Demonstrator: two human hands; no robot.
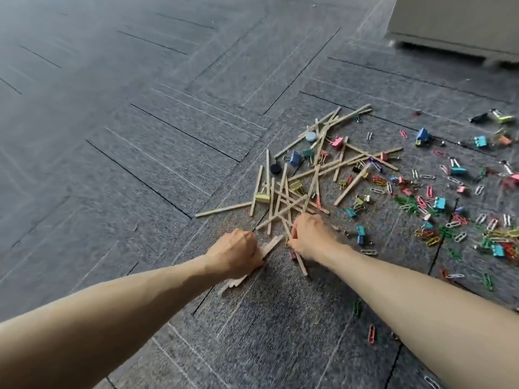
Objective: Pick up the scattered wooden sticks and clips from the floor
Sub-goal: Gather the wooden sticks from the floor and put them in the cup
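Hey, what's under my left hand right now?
A bundle of wooden sticks pokes out on both sides of the left hand, which grips it. The hand's back covers the bundle's middle, so the stick count cannot be told.

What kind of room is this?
Probably an office: the floor is grey carpet tiles, a grey cabinet stands at the far right, and paper clips and binder clips lie scattered about.

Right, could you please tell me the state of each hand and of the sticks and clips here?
Left hand: grips a bundle of sticks.
Right hand: pinches one stick.
Stick pile: crisscrossed, lying on the carpet.
Binder clips: scattered among the sticks, loose.
Paper clips: strewn loose at right.
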